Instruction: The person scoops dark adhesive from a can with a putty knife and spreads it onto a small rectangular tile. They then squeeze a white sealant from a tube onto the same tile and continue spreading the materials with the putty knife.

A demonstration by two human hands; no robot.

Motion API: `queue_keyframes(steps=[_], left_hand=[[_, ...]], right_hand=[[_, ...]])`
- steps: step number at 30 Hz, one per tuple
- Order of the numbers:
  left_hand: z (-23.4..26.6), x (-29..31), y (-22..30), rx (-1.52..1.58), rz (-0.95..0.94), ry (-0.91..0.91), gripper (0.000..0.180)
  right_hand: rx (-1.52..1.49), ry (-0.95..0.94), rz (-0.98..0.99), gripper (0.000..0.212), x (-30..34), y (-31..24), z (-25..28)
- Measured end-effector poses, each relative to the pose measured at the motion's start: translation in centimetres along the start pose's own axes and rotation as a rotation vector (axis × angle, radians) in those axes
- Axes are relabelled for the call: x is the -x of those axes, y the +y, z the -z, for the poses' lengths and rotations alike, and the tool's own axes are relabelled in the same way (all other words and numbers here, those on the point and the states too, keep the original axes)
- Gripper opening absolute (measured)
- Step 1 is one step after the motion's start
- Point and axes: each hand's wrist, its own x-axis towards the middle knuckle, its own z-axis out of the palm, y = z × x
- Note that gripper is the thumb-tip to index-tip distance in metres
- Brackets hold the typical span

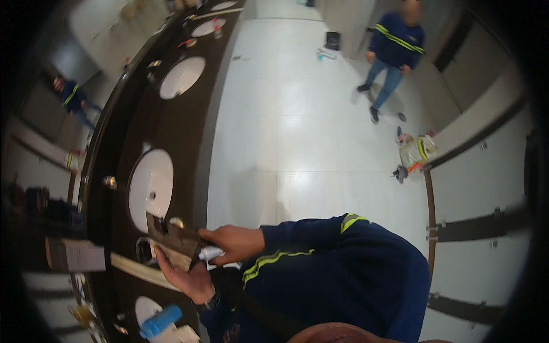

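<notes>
Sleeve nearest; left hand pinches plate, right hand curls round tube; loosened grip could drop plate into basin.

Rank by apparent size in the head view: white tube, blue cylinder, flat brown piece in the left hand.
1. Flat brown piece
2. Blue cylinder
3. White tube, partly covered by the right hand

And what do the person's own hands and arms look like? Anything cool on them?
Both are bare, without gloves. The left hand has a dark band at its wrist; I can't tell if it's a watch. The right hand has a long navy sleeve with a bright yellow-green stripe high up.
</notes>
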Motion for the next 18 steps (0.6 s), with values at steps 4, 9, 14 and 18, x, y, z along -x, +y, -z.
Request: queue_keyframes(steps=[4,9,14,18], left_hand=[[0.0,-0.5,0.0,0.059,-0.022,0.132,0.048],[1.3,-0.2,0.8,0.062,-0.137,0.025,0.036],[1.2,0.8,2.0,-0.120,-0.128,0.049,0.033],[1.6,1.0,2.3,-0.155,-0.059,0.022,0.030]], right_hand=[[-0.260,-0.089,-0.078,0.032,0.8,1.4,0.2],[-0.266,0.214,-0.169,0.034,0.5,7.2,3.9],[-0.317,0.059,-0.099,0.037,-2.9,-0.5,9.8],[0.131,0.098,0.165,0.035,-4.6,-3.0,9.6]])
